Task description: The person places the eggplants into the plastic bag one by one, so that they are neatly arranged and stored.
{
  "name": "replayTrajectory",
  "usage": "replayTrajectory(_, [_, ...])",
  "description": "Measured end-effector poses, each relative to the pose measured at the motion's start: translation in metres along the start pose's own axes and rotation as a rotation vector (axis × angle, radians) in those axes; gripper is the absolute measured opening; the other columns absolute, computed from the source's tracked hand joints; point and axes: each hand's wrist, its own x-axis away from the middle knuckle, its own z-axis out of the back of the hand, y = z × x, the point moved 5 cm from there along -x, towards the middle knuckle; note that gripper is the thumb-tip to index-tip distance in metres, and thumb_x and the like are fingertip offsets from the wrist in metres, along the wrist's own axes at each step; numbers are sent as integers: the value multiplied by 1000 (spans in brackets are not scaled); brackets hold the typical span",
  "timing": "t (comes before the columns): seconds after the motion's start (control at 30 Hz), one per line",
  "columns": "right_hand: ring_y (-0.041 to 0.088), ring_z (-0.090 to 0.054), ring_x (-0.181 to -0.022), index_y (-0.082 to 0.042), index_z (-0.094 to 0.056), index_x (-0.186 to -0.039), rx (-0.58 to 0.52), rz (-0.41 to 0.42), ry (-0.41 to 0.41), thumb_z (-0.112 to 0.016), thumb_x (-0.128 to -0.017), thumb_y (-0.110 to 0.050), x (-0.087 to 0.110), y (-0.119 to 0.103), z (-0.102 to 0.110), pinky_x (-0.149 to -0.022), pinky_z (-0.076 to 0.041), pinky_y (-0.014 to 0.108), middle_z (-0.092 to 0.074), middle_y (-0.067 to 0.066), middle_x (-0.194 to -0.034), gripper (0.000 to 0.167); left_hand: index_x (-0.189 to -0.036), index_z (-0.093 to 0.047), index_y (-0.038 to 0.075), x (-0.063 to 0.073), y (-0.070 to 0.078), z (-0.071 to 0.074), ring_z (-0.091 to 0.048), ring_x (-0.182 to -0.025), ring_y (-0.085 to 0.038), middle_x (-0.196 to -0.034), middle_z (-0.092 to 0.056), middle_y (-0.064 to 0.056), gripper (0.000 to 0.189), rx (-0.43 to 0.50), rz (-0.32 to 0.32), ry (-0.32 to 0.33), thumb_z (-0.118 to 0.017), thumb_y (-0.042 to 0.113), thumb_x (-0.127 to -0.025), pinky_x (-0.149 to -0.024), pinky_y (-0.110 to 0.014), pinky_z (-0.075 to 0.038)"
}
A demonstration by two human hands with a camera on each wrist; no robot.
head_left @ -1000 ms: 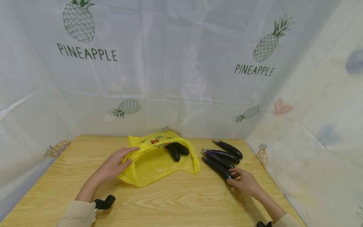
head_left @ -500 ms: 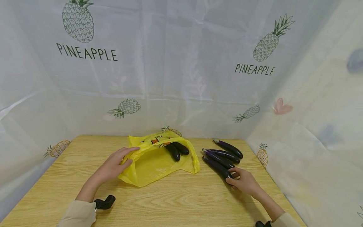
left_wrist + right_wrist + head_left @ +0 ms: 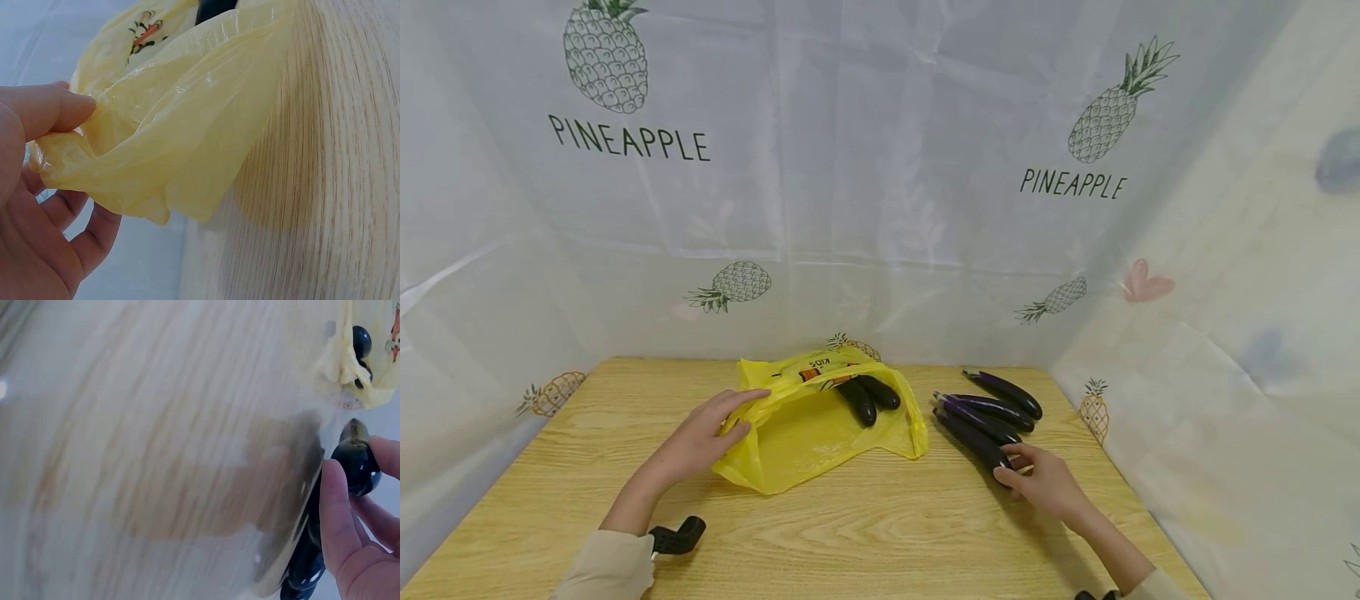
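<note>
My left hand [image 3: 703, 433] pinches the left rim of a yellow plastic bag [image 3: 805, 446], which lies on its side with its mouth gaping. In the left wrist view the bag's edge [image 3: 69, 153] is between thumb and fingers. Two dark eggplants [image 3: 860, 406] lie inside the bag, their far ends hidden. At the right, my right hand [image 3: 1051, 483] pinches the near end of a long eggplant [image 3: 968, 439] between thumb and fingers. Close beyond it lie more eggplants [image 3: 997, 408], with another eggplant [image 3: 1006, 393] farthest back.
Everything lies on a wood-grain table [image 3: 850, 542]. A pale pineapple-print curtain [image 3: 865, 183] rises behind the table and along both sides. A black device [image 3: 677, 535] is strapped at my left wrist.
My right hand has shifted slightly left, and the eggplant it pinches has moved a little away from me with it. The left hand and the bag stay where they were.
</note>
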Motion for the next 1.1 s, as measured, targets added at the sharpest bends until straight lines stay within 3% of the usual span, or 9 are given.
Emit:
replayTrajectory(0.37, [25, -75, -82, 1, -63, -142, -75, 31, 40, -82, -96, -25, 4, -37, -6, -69, -62, 38, -71, 9, -108, 56, -160, -50, 19, 1, 0, 1, -55, -137, -39, -154, -56, -13, 56, -3, -2, 5, -63, 5, -107, -100, -58, -50])
replayTrajectory(0.57, [30, -76, -80, 2, -64, -141, -97, 74, 36, -82, -96, -23, 2, -53, -12, -70, -63, 39, -74, 10, -104, 55, -160, -49, 21, 2, -1, 1, -57, -132, -33, -155, -56, -11, 56, -16, 4, 0, -63, 8, -108, -91, -47, -50])
replayTrajectory(1.1, [32, -77, -81, 1, -66, -139, -162, 112, 1, -82, -96, -23, -12, -80, -43, -73, -64, 44, -73, 12, -104, 52, -160, -50, 20, 1, 0, 1, -57, -134, -35, -154, -56, -12, 57, -6, -6, 3, -64, 5, -107, -95, -52, -50])
